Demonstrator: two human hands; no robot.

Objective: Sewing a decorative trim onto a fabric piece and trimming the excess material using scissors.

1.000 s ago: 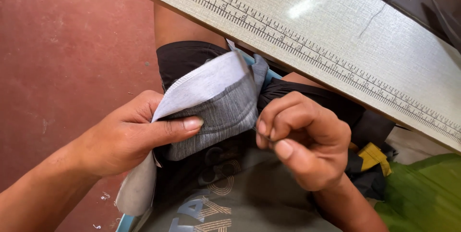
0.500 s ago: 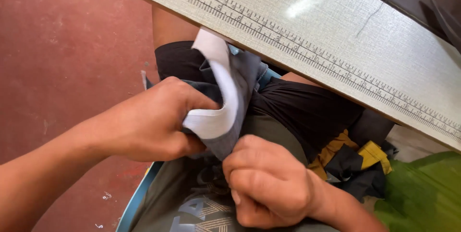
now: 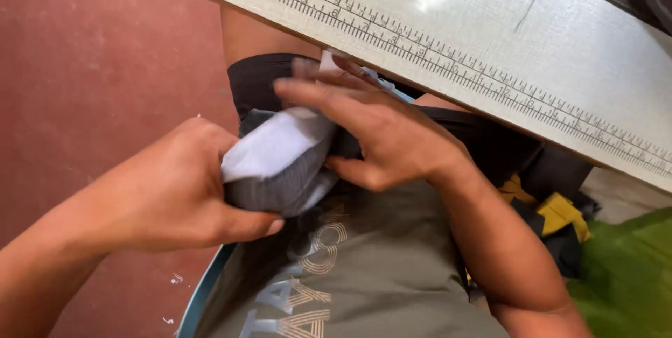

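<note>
Below the table edge (image 3: 448, 37), left hand (image 3: 175, 191) clasps folded cloth (image 3: 280, 163).

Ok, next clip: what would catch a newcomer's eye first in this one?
First, the two bare hands meeting over the lap at centre: the left hand grips a folded bundle of grey and white fabric, and the right hand lies over its far side with fingers spread. Next, the pale table edge crossing the top on a slant, with a ruler scale printed along it. To the left is red floor.
</note>
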